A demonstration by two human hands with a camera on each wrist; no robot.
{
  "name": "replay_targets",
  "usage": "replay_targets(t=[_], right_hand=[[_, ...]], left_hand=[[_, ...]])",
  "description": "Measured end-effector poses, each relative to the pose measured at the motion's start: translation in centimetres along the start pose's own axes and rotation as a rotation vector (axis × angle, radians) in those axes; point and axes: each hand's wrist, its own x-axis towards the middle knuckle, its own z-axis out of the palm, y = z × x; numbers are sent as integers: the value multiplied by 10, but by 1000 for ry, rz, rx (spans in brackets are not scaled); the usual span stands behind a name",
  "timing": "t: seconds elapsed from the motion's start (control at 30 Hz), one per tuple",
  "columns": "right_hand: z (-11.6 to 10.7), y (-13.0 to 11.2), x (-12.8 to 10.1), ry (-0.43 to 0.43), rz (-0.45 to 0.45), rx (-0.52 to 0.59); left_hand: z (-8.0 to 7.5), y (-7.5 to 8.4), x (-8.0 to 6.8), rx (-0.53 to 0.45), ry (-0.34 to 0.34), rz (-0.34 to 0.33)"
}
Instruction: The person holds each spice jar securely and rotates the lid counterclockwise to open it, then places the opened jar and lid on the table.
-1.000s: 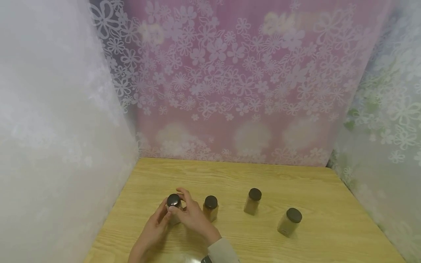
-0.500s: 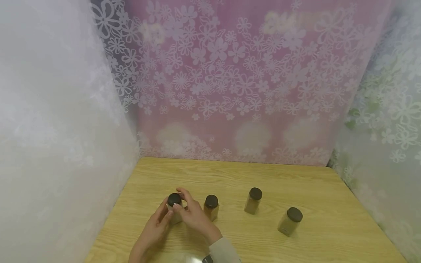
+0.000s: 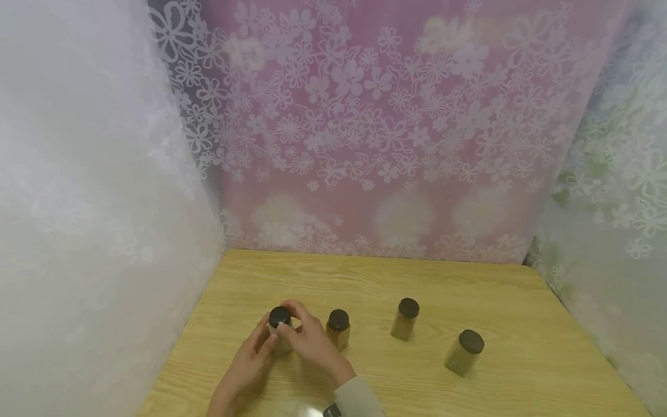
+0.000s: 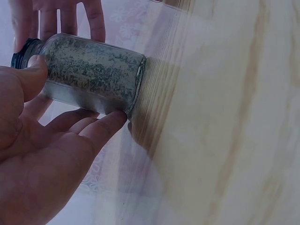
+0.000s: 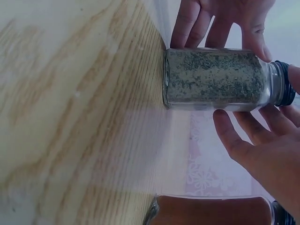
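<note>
Your left hand (image 3: 249, 364) and right hand (image 3: 308, 341) cup the leftmost jar (image 3: 279, 330), fingers curled round it, standing on the table (image 3: 510, 324). From overhead you see only its black lid (image 3: 279, 316); your wrist views reveal green-flecked contents, and a reddish-brown jar (image 5: 213, 211) just beside.

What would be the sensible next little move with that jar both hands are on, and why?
Probably twist the black lid with the right hand while the left hand steadies the herb jar. The jar stands upright on the table, its lid on, right fingertips at the cap.
</note>
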Motion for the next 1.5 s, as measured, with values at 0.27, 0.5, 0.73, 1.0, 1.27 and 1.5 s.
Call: replay_targets(t=[0.27,0.5,0.73,1.0,1.27,1.5], right_hand=[[3,-3,0,24,10,16],[2,-4,1,26,17,-17],[0,-6,2,-23,24,1],[3,-1,2,40,22,6],[2,-2,3,27,31,-25],[5,-5,4,69,56,-65]], left_hand=[[-1,-3,1,-17,-14,-4],[0,-3,2,-25,-20,-19],[-1,-3,1,-42,-30,15],[0,-5,3,-29,-18,-7],[0,-6,3,-30,-21,6],[0,-4,3,-40,-19,4]])
